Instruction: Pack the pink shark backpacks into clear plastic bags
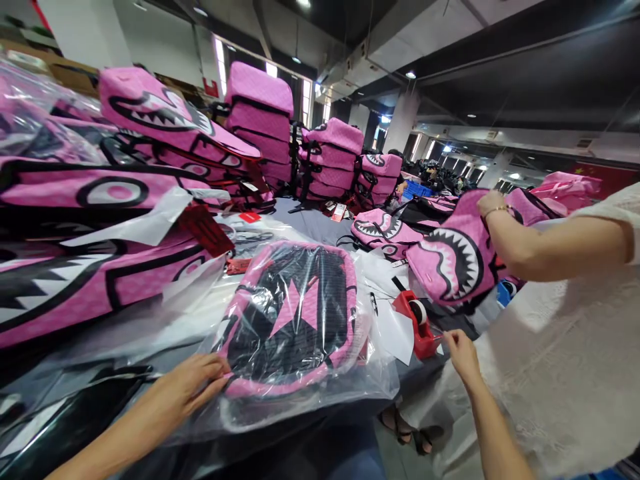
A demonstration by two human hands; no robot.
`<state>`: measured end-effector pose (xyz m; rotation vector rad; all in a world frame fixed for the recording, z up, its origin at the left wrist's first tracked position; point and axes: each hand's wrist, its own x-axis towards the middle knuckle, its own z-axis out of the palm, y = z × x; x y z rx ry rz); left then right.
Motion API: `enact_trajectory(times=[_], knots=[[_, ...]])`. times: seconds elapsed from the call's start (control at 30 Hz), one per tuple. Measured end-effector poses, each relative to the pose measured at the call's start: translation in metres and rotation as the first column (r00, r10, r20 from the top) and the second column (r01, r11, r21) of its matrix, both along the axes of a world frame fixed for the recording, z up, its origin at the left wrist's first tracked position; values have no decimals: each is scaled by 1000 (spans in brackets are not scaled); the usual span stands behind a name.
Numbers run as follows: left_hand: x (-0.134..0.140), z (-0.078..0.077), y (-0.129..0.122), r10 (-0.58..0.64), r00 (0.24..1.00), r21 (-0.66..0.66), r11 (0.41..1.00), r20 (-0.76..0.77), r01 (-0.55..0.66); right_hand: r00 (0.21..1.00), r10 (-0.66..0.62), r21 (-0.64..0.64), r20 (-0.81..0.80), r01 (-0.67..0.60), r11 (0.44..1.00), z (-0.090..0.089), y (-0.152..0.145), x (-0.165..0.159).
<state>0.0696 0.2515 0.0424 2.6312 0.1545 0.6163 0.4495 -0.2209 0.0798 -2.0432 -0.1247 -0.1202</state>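
Note:
A pink and black backpack (pixel 295 313) lies inside a clear plastic bag (pixel 380 380) on the table in front of me, its back panel with a pink star shape facing up. My left hand (pixel 203 379) grips the bag at the backpack's near left corner, thumb and fingers closed on the film. To the right stands a red tape dispenser (pixel 424 337) with a white-cored roll. Just beside its cutting end, my right hand (pixel 462 353) is closed in a pinch on a short piece of tape (pixel 439 336).
Pink shark-mouth backpacks (pixel 50 287) are heaped at the left, and more stacks (pixel 330 160) stand at the back. On the right, a co-worker's hand (pixel 495 203) holds another backpack (pixel 445 267). White paper (pixel 395 330) lies beside the dispenser.

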Motion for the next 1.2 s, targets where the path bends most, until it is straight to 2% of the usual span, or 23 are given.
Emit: enact_trajectory(times=[0.07, 0.13, 0.2, 0.27, 0.33, 0.4, 0.47, 0.5, 0.57, 0.6, 0.67, 0.73, 0.8, 0.9, 0.97, 1.03, 1.13, 1.17, 1.2], knots=[[1, 3, 0, -12, 1000, -20, 1000, 1, 12, 999, -10, 116, -39, 15, 993, -10, -5, -20], [3, 6, 0, -16, 1000, -40, 999, 12, 17, 996, 9, 252, -89, 14, 968, -25, 2, -40], [3, 8, -1, -28, 999, -61, 998, 21, 29, 991, 66, 398, -116, -14, 917, -38, 18, -59], [3, 11, -1, -39, 999, -86, 995, 4, 39, 983, 146, 526, -113, -65, 848, -41, 36, -78], [2, 15, -4, -35, 998, -114, 993, -60, 28, 970, 227, 623, -91, -122, 773, -28, 49, -100], [0, 23, -10, -24, 987, -135, 991, -156, 3, 945, 322, 736, -51, -182, 652, -2, 60, -123], [-1, 33, -16, -20, 976, -139, 990, -219, -11, 885, 466, 852, 8, -250, 461, 28, 76, -141], [0, 37, -16, -36, 969, -144, 990, -246, 0, 823, 567, 857, 31, -314, 408, 41, 88, -147], [3, 42, -14, -84, 958, -179, 983, -275, 35, 610, 790, 759, 60, -542, 360, 61, 127, -158], [5, 42, -11, -82, 954, -189, 982, -287, 27, 468, 883, 638, 43, -692, 336, 67, 151, -163], [7, 40, -5, -76, 952, -204, 979, -297, 14, 213, 976, 310, -47, -926, 217, 72, 204, -176], [8, 36, -2, -65, 954, -208, 978, -293, 3, 75, 988, 20, -136, -997, 78, 68, 255, -187], [9, 32, 0, -62, 959, -210, 978, -277, 3, 6, 981, -194, -192, -980, -32, 59, 297, -192], [10, 27, 0, -75, 965, -217, 976, -253, 19, -8, 961, -501, -275, -852, -150, 41, 334, -189], [9, 24, 0, -85, 967, -222, 975, -240, 31, 31, 953, -617, -301, -768, -169, 32, 344, -185], [7, 23, 0, -89, 970, -227, 973, -228, 36, 107, 952, -678, -287, -725, -122, 27, 345, -183], [5, 22, -2, -87, 975, -239, 970, -206, 36, 273, 939, -784, -212, -621, 4, 27, 332, -181], [5, 21, -3, -86, 976, -243, 969, -198, 36, 305, 936, -810, -176, -586, 39, 27, 324, -181], [4, 21, -3, -86, 978, -248, 968, -190, 37, 294, 947, -827, -129, -559, 61, 26, 315, -182]])
